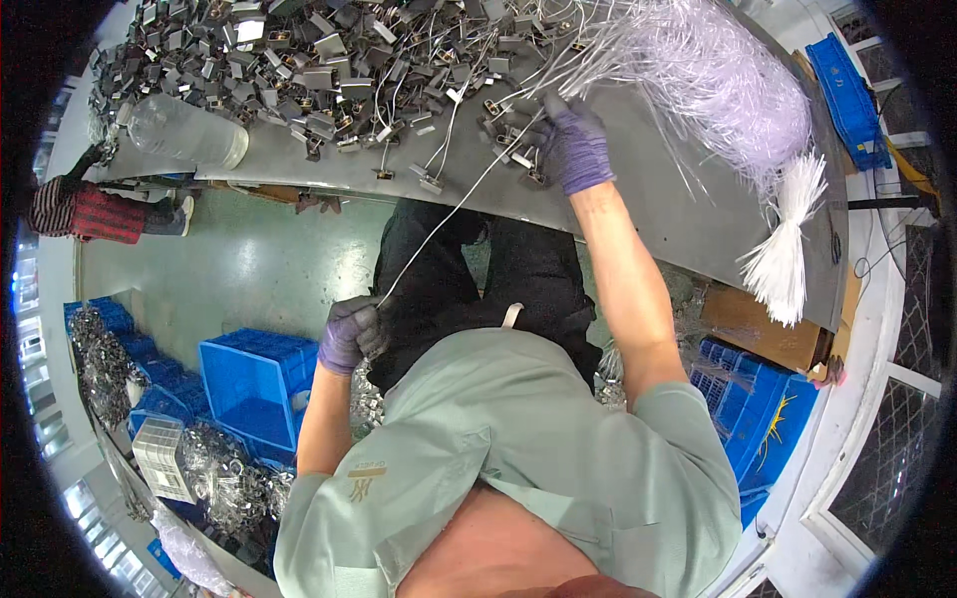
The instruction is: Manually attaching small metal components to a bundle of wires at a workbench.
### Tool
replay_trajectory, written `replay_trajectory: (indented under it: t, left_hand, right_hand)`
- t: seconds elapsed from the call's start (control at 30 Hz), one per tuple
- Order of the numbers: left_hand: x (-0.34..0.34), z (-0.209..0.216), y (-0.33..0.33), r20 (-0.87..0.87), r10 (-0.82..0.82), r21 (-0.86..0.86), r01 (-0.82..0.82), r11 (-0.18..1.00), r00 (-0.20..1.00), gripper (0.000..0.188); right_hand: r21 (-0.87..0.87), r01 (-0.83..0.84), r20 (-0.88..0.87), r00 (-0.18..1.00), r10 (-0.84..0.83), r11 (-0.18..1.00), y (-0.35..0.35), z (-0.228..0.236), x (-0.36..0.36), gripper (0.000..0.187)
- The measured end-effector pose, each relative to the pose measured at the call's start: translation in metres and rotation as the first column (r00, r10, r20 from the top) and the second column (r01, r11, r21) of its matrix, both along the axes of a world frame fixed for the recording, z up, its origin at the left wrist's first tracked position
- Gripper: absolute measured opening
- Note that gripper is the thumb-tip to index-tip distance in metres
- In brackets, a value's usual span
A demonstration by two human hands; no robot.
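Both hands wear purple gloves. A thin pale wire (446, 218) runs in a slant between them, nearly straight. Down by my lap, my left hand (354, 332) is closed round its lower end. Over the table's near edge, my right hand (575, 143) is closed on the upper part of the wire, its fingertips partly hidden. Small dark parts with brass-coloured bits (520, 149) lie right beside the right hand; whether any is attached to the wire I cannot tell. Several parts with pale wires (429, 179) lie on the table to the left of them.
A heap of small dark parts (289, 75) covers the back of the grey table (668, 199). Clear strands in a bundle (733, 90) end in a white tuft (783, 244) at right. A clear plastic bottle (184, 132) lies at left. Blue crates (254, 384) stand on the floor.
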State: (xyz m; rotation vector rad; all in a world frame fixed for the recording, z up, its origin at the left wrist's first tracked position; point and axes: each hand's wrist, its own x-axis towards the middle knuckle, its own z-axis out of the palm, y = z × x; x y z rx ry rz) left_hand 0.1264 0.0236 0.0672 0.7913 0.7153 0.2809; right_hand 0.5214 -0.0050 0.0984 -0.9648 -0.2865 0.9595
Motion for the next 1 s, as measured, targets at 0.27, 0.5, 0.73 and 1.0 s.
replay_trajectory:
  t: [0.27, 0.5, 0.73, 1.0]
  left_hand:
    - [0.037, 0.008, -0.003, 0.047, -0.030, 0.069, 0.027, 0.997, 0.998, 0.037]
    - [0.057, 0.023, -0.002, -0.005, -0.070, 0.278, 0.069, 0.958, 0.998, 0.036]
    - [0.063, 0.026, 0.008, -0.092, -0.086, 0.378, 0.115, 0.919, 0.992, 0.038]
    - [0.065, 0.020, 0.012, -0.020, -0.107, 0.247, 0.108, 0.963, 0.994, 0.036]
  right_hand:
    - [-0.062, 0.144, 0.346, 0.931, -0.114, 0.988, -0.025, 0.070, 0.025, 0.034]
    - [-0.103, 0.115, 0.636, 0.771, -0.024, 0.988, -0.048, 0.119, 0.057, 0.030]
    - [0.009, 0.137, 0.602, 0.790, -0.115, 0.991, -0.059, 0.124, 0.066, 0.025]
    - [0.055, 0.245, 0.540, 0.808, -0.235, 0.968, -0.047, 0.120, 0.066, 0.023]
